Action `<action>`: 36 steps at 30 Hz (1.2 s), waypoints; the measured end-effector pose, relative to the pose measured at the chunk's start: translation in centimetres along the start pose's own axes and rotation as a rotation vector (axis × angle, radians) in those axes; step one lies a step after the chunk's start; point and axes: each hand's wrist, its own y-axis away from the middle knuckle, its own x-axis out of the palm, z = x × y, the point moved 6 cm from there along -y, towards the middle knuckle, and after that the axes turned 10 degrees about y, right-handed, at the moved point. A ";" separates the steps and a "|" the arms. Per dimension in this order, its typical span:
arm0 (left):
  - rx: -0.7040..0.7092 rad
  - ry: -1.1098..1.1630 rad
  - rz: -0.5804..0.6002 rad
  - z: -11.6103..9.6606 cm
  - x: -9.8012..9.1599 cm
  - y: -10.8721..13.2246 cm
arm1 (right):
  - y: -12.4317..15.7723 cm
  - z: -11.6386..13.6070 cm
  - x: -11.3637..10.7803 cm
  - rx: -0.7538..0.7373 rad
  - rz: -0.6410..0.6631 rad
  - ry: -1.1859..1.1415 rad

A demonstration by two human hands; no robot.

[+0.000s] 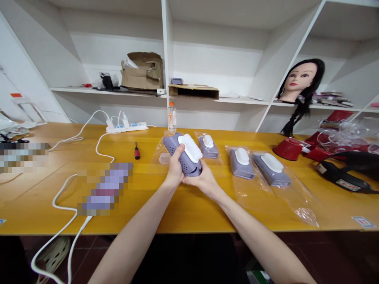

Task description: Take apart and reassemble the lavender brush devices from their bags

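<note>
While gripped in both hands: a lilac plastic brush [186, 154] with a white ribbed head is held up over the yellow wooden bench [189, 213], its perforated body tilted toward the left.

Left: the left hand [174, 169] is wrapped around the near side of the body, with the fingers closed on the plastic.

Right: the right hand [201, 182] is cupped around the lower end, with the fingers likewise closed on it; how far they reach behind is hidden.

Handling: the brush is judged light and stiff, though its smooth shell may prove slippery. The body, clear of the white head, is judged the surest place to take hold.

Beside the hands: a clear plastic bag [158, 157] is spread on the bench just left of the brush. Three bagged brushes [242, 162] are laid in a row to the right.

Elsewhere on the bench: a red-handled screwdriver [136, 152], a white power strip [127, 127], a clear bottle [172, 117], red cups [288, 149] and a black strap [340, 173] are seen. Pixelated patches hide other items at the left.

Behind: a cardboard box [145, 71] is stored on a white shelf [103, 91], and a mannequin head [300, 81] is displayed farther right.
</note>
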 end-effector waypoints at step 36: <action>-0.254 -0.015 0.166 -3.4 -1.9 -3.6 | 1.3 -0.2 -0.9 0.193 -0.052 1.135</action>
